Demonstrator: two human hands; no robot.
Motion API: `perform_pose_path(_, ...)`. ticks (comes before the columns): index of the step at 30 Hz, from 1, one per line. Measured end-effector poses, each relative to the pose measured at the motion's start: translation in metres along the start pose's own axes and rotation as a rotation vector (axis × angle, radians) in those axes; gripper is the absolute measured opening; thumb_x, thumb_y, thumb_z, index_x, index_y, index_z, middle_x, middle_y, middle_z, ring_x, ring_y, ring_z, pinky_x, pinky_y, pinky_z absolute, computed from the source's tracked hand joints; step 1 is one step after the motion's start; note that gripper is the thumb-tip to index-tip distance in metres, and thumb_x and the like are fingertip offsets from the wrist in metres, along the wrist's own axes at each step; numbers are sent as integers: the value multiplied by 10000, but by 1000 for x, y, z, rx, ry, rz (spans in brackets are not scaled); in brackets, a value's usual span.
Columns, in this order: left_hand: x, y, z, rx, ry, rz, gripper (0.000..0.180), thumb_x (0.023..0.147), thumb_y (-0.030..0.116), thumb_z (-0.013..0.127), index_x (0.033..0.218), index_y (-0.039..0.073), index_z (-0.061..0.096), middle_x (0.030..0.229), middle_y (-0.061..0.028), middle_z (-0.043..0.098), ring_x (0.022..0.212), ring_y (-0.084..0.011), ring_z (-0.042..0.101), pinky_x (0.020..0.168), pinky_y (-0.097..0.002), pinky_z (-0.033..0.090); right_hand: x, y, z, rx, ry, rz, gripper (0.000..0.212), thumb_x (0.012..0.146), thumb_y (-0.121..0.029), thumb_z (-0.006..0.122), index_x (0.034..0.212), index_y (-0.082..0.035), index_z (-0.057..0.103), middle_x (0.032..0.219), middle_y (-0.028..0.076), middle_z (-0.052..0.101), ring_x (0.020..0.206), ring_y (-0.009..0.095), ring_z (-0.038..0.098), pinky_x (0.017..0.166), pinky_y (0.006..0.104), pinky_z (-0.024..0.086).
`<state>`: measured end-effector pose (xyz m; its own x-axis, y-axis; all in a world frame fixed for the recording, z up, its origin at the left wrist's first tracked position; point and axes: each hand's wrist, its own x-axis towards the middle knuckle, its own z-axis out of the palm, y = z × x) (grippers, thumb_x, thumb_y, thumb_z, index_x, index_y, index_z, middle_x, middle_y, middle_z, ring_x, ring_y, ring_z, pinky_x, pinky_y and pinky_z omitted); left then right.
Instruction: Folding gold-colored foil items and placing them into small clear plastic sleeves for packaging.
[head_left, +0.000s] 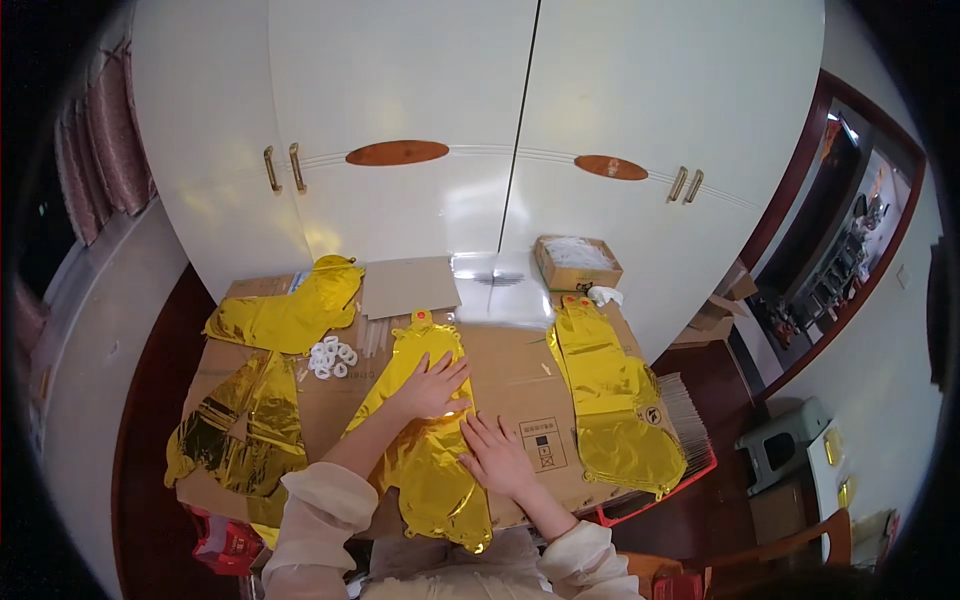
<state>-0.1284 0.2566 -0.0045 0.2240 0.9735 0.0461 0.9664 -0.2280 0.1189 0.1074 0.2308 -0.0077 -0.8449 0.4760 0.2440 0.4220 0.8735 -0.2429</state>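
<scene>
A: Main item and its place?
B: One gold foil point(440, 470), long, red spot at its top; lies on the bench point(510, 380), mid-width, from near the back edge down to the front edge

A: Left hand point(432, 388)?
B: Palm down on the foil's upper half, fingers spread toward the right; grip unclosed, nothing grasped

A: Right hand point(500, 460)?
B: Fingers spread, fingertips touching the foil's right side; grip likewise unclosed, holding nothing

A: Other foils?
B: Three, all gold: back foil point(285, 318), back left corner; front foil point(272, 420), front left corner, partly dark with reflections; right foil point(610, 400), along the right edge down to the front right corner

A: Small stock?
B: White rings point(333, 357), one cluster, between the back foil and the main one

A: Back edge, left to right?
B: Grey card point(410, 287), flat; clear film point(500, 295), glossy, flat; carton point(577, 265), back right corner, filled with white pieces, kind too small to tell
</scene>
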Motion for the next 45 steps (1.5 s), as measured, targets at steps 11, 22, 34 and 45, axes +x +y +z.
perform_pose_path(11,-1,3,-8,10,-90,-8,1074,760,784,526,1517,80,235,1591,-126,205,1464,-384,160,1125,-661,134,-5,32,-6,223,31,63,528,964,-345,524,1438,-129,434,1444,126,468,1390,302,368,1151,538,215)
perform_pose_path(22,-2,3,-10,40,-100,0,1107,745,802,531,1518,70,225,1583,-161,199,1458,-393,163,1127,-651,142,-15,9,-25,-22,164,-25,455,883,-346,624,1268,-109,576,1268,80,586,1241,260,499,1053,468,334)
perform_pose_path(34,-5,3,-9,36,-88,-13,1150,713,844,505,1513,63,235,1581,-161,213,1455,-417,163,1116,-675,117,-78,-46,-28,58,207,-7,247,818,-203,668,1040,-94,654,1074,48,634,1044,218,572,909,391,404)
perform_pose_path(45,-5,2,-5,29,-43,13,1166,698,866,494,1504,57,260,1580,-161,216,1448,-427,177,1106,-687,127,-37,-13,-37,7,113,-125,437,798,-151,640,1224,-64,604,1296,76,587,1251,260,512,1041,401,378)
